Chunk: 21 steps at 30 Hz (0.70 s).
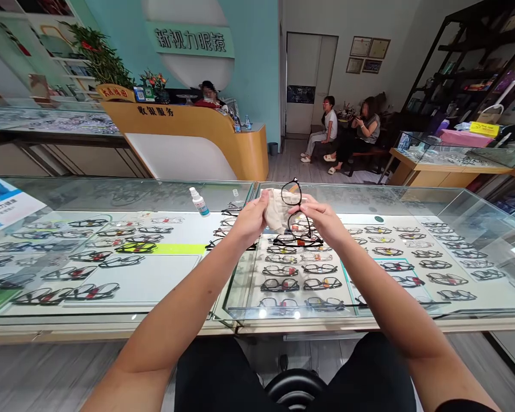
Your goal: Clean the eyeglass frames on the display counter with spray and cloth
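Note:
Above the glass display case, my right hand (320, 216) grips a pair of black-framed eyeglasses (299, 200) near the bridge, the frame turned upright with one lens over the other. My left hand (254, 216) is closed on a pale beige cloth (276, 212), which lies right beside the glasses; whether it touches a lens I cannot tell. A small white spray bottle (199, 201) with a blue-green label stands on the glass to the left. Near it lies a small clear cap (236, 195).
Rows of eyeglasses (281, 270) fill the display case (236, 327) under its glass top. A blue-and-white leaflet (8, 203) rests at the left. Beyond are a curved wooden counter (255, 154) with a person behind it, and two people seated on a bench.

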Tool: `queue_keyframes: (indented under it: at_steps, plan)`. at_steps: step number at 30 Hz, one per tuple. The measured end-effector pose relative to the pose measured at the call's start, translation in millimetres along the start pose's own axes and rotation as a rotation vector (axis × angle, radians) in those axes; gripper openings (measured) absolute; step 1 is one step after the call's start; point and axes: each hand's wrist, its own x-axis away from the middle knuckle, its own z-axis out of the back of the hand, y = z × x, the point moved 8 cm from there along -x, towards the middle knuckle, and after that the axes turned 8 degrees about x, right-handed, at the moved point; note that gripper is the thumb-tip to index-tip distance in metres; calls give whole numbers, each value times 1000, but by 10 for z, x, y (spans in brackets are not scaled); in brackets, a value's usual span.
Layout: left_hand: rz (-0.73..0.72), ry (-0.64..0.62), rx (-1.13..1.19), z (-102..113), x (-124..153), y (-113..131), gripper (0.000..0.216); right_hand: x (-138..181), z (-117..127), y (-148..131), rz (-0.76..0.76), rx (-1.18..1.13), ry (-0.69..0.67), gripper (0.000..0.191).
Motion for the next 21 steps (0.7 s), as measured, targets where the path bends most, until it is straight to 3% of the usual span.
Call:
queue_keyframes:
  at_steps: [9,21]
  plan:
    - [-20,-49,-74,-89,57,-13,76,35,-145,135,-107,112,-66,55]
    - [-1,-202,-225,-221,146,131,69,12,-107,137,-97,-31,-45,47]
